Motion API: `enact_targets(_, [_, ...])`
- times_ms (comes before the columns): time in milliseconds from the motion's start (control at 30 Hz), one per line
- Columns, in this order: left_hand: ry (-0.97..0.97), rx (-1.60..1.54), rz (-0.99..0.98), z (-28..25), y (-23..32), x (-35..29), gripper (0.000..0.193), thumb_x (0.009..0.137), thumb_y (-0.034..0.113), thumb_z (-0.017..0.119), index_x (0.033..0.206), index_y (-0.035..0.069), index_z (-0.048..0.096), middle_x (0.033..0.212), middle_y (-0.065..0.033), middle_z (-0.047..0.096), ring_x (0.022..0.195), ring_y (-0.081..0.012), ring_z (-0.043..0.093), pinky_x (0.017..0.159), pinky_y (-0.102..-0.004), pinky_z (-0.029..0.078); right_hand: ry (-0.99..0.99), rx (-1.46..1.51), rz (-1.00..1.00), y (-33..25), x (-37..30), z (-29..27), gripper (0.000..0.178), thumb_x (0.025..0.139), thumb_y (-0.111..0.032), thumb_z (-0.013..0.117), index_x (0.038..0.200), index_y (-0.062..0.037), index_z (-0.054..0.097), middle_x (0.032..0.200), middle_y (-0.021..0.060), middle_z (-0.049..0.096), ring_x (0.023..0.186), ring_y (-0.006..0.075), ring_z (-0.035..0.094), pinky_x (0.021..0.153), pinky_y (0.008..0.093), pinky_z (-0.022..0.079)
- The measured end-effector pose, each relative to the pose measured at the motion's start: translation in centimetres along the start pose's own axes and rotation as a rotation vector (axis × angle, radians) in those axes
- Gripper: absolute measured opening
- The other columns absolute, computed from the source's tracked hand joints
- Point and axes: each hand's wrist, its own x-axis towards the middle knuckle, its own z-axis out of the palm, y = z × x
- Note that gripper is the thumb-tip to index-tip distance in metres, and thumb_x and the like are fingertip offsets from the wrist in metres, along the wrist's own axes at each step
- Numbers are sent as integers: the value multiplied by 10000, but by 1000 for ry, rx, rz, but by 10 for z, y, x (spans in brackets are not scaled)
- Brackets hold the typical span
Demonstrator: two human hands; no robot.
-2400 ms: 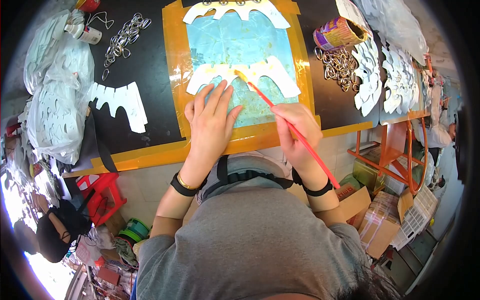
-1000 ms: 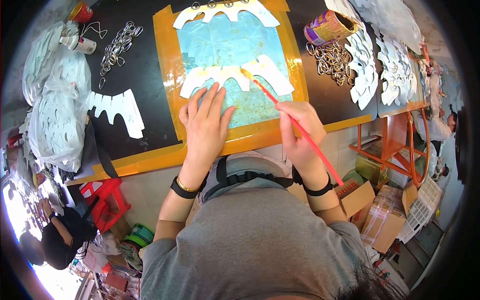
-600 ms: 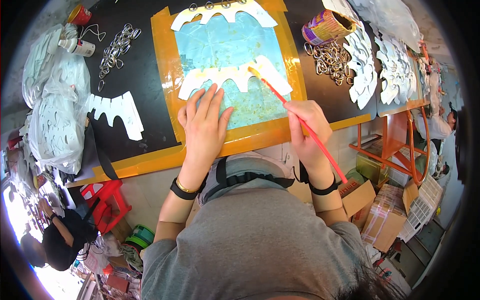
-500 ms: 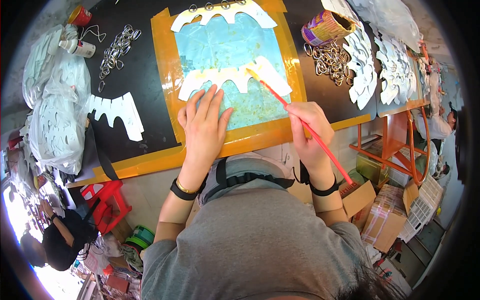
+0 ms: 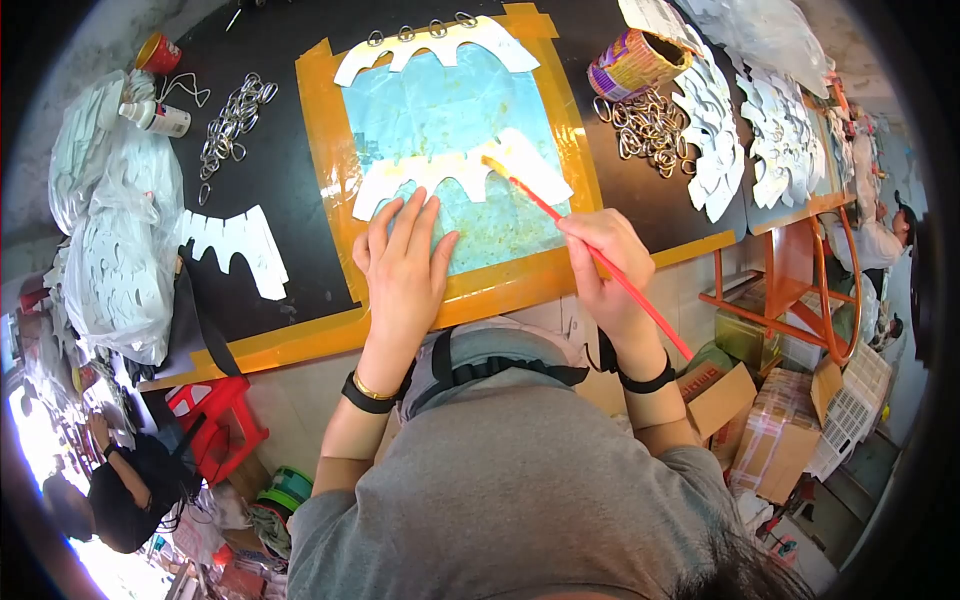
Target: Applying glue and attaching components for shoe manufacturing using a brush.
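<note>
Head view: from my remote seat I look down on a dark bench (image 5: 287, 140), with a blue sheet (image 5: 440, 115) in the upper middle of the frame.
Arched work: the arched white piece (image 5: 445, 168) lies across the sheet's lower half, just above the left hand (image 5: 405, 265).
Brush shift: I see the tip of the red brush (image 5: 540, 203) farther right along that piece than about two seconds ago; I judge that yellow coating is being worked into its right-hand part.
Left fingers: spread and nearly flat, gripping nothing, fingertips at the piece's lower edge as before; I read that as steadying.
Right grip: the right hand (image 5: 610, 260) is closed around the slim handle, thumb against fingers; the bristles seem to touch the piece.
Frame drift: everything on the bench sits slightly lower than half a second ago, probably a head movement.
Surfaces: the sheet is creased and yellow-spotted, edged with glossy amber tape (image 5: 323, 150); the white piece looks flat and thin, its upper edge slotted.
Metal: a similar ringed piece (image 5: 425, 47) lies at the top; shiny oval rings (image 5: 650, 130) heap at upper right.
</note>
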Motion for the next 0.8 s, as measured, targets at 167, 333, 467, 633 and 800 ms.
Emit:
enact_targets(167, [3,3,4,0,0,0,390,873,217,696,1229,68,637,1319,-42,598,1239,-252,493,1019,-396,305,59,-39,21,-1,0,-3,180,806,78,674,954,-20,643,878,116,678,769,268,651,694,332,507])
enact_targets(333, [9,4,8,1,0,1,390,874,221,696,1228,70,638,1320,-42,598,1241,-252,493,1023,-400,304,-23,7,-6,-1,0,0,175,809,79,668,954,-16,642,870,117,673,760,274,649,688,340,512])
enact_targets(467, [5,1,8,1,0,0,392,873,223,697,1230,72,636,1322,-43,597,1242,-254,491,1024,-404,304,44,-77,12,2,-1,-4,169,813,72,669,956,-16,643,871,120,672,760,281,648,697,343,512])
enact_targets(633, [-2,7,1,2,-1,-1,394,873,219,697,1233,74,634,1327,-45,592,1244,-262,487,1024,-410,303,13,1,-8,1,-1,0,157,818,69,669,954,-4,640,871,126,671,755,283,650,692,344,517])
enact_targets(800, [-1,2,5,0,-1,0,393,871,213,696,1232,73,633,1325,-46,593,1244,-265,488,1026,-412,303,65,-44,37,8,-1,-7,159,824,69,665,963,-4,639,880,132,673,764,277,648,699,339,517])
